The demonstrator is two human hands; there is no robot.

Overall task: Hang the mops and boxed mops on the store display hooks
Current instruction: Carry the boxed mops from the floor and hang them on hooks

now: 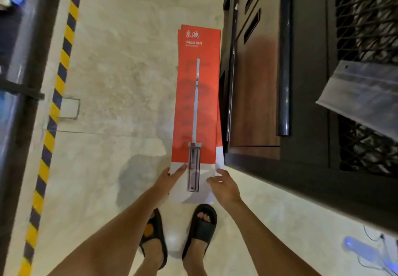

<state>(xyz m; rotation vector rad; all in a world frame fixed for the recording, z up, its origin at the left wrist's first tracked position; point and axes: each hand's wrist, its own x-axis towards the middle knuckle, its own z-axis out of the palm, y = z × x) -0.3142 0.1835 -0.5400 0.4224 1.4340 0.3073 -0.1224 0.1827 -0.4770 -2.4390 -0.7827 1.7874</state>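
Observation:
A long red and white boxed mop (197, 103) lies flat on the pale floor, its white end toward me, with a picture of a mop printed on it. A second box of the same kind shows underneath at its edges. My left hand (170, 177) rests on the box's near left corner, fingers stretched flat along the white part. My right hand (224, 184) hovers at the near right corner with fingers spread and slightly curled, touching or just above the box. Neither hand has the box lifted.
A dark wooden cabinet (269, 81) with a black pole stands right beside the boxes. A black mesh display panel (366, 17) and a grey metal plate (361, 94) are at the far right. Yellow-black hazard tape (56, 94) runs along the floor at left. My sandalled feet (200, 226) stand just behind the box.

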